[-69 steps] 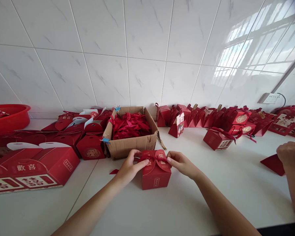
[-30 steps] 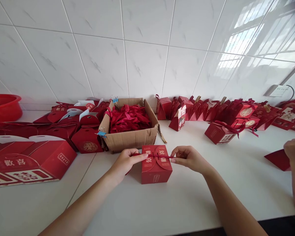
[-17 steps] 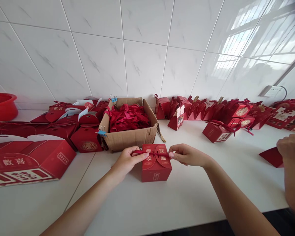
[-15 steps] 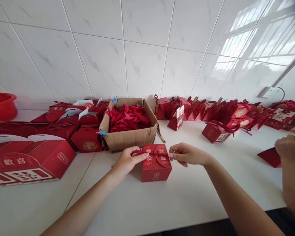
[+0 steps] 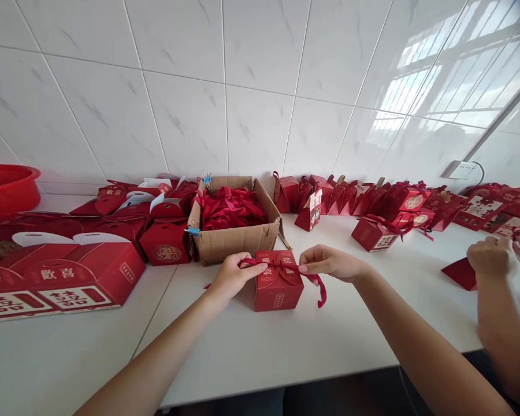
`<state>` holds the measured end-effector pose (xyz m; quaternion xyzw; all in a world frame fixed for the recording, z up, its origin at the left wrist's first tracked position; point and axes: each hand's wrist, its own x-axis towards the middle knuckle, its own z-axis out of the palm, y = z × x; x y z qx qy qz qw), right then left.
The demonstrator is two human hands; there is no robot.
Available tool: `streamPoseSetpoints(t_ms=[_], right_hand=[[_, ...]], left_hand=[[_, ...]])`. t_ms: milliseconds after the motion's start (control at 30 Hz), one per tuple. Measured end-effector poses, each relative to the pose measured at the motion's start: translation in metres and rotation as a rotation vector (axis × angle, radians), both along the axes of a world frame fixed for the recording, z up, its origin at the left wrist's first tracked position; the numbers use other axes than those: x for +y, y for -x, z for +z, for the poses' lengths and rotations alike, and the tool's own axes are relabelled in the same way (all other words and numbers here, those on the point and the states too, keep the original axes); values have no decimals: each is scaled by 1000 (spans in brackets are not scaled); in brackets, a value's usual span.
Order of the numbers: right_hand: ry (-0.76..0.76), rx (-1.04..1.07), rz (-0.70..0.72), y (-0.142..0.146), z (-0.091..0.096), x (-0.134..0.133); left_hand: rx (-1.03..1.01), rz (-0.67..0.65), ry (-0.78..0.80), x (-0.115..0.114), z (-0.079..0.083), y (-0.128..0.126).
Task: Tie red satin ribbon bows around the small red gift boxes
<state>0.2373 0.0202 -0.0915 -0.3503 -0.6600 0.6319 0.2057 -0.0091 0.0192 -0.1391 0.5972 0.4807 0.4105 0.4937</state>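
Note:
A small red gift box with gold lettering stands upright on the white table, its top flaps folded over. Across that top runs a dark red ribbon, crossing at the middle. My left hand pinches one end of the ribbon at the box's left edge. On the other side, my right hand pinches the ribbon between thumb and fingers, and a loose tail hangs below it. Behind the box stands a cardboard carton full of loose red ribbons.
Red boxes with open flaps stand at left, near a red basin. Ribboned boxes line the tiled wall at right. A co-worker's hand holds a red triangular box at far right.
The ribbon's right end is now drawn out past my right hand and its tail hangs in view. My view has shifted slightly; a second co-worker hand shows at far right.

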Motion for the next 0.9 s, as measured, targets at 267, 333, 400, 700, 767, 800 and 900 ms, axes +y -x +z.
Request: streamPoseSetpoints(t_ms=[267,333,400,700,767,800,900], right_hand=[[-5,319,-78,14,-4,-7],[-3,381,-82,15,-1,-9],[-6,420,-115,15,2,-11],[-21,430,-98,19,11,-13],[-37,402,-88,19,11,-14],[-46,390,-93,18,11,-15],[-92,333,-144,16,10,-17]], left_hand=[[183,49,-313,-6,13,3],[285,15,-424,-7,16,4],[343,-6,-468,-8,20,5],[278,-96,-461,-11,53,-19],[290,-93,-514,-10,58,-29],[304,-79,-541,-9,59,-33],[324,-31,-587,-4,58,-37]])
